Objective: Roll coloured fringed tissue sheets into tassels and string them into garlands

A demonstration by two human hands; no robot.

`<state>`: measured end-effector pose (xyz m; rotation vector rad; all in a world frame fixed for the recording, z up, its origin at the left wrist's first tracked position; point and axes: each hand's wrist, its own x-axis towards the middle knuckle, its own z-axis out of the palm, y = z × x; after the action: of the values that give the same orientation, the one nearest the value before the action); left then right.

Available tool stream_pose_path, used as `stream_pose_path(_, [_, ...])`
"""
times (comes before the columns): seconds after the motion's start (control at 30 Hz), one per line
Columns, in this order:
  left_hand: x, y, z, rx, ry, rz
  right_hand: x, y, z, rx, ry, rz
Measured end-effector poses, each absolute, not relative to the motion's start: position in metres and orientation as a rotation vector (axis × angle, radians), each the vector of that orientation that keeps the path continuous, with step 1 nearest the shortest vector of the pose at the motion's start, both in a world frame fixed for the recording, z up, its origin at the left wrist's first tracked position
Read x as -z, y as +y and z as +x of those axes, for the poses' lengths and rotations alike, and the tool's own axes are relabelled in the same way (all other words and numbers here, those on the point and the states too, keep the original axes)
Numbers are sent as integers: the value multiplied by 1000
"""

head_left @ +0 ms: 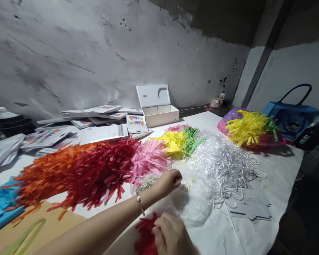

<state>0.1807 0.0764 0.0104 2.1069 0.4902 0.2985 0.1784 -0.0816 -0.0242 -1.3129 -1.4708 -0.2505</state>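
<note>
My right hand (172, 232), at the bottom middle, is closed on a small red fringed tissue-paper tassel (145, 232) that hangs out to its left. My left hand (170, 181) reaches across from the lower left, a bracelet on its wrist, its fingers curled inward. Whatever it may hold is hidden. Just beyond it lies a clear plastic bag (198, 209). A bundle of beige elastic bands (148, 182) sits behind the left wrist. Pink tassels (149, 157) and yellow tassels (174, 143) lie behind that hand.
Dark red tassels (103, 166) and orange tassels (48, 173) are heaped at left. Silver-white strings (223, 159) form a pile at right, near white cards (251, 203). Flat boxes (103, 132) and an open box (162, 117) stand behind. A blue bag (295, 117) is far right.
</note>
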Motion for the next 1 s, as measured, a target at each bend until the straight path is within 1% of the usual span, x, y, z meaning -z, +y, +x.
stream_pose_path(0.2, [-46, 40, 85, -392, 609, 1562, 16, -92, 195, -58, -1351, -1337])
stream_pose_path(0.3, [-50, 11, 38, -447, 677, 1308, 7, -96, 186, -146, -1413, -1288])
stream_pose_path(0.43, [-48, -23, -4, -584, 674, 976, -11, -106, 154, -251, -1576, -1233])
stream_pose_path(0.6, [-52, -45, -43, -727, 695, 1040, -25, -116, 114, -365, -1748, -1256])
stream_pose_path(0.8, [-57, -60, -84, -791, 701, 1081, -31, -119, 83, -439, -1817, -1238])
stream_pose_path(1.0, [-49, -75, -111, -783, 692, 1142, -48, -121, 71, -728, -1973, -1251])
